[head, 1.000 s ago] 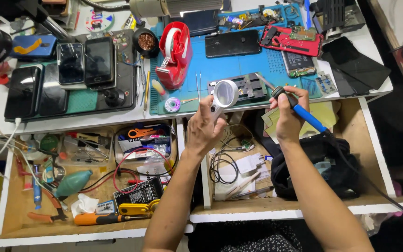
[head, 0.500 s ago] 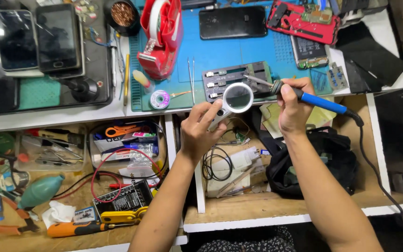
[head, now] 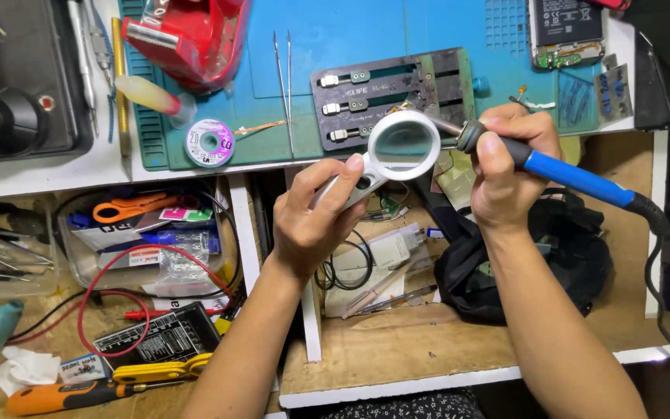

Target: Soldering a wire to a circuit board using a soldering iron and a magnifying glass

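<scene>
A round solder spool (head: 209, 143) with a white-and-purple label lies at the blue mat's front edge. In the left drawer's clear tray, a pink-green label (head: 179, 214) lies above a clear plastic packet (head: 181, 268). A small white-blue label (head: 81, 367) lies near the drawer's front.

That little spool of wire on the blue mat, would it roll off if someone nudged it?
Probably not as it lies: the solder spool rests flat on its flange on the blue mat, so a nudge would likely slide it. Set on edge, its round rims would probably roll. It looks small yet likely heavy for its size, and its loose wire tail looks bendy.
</scene>
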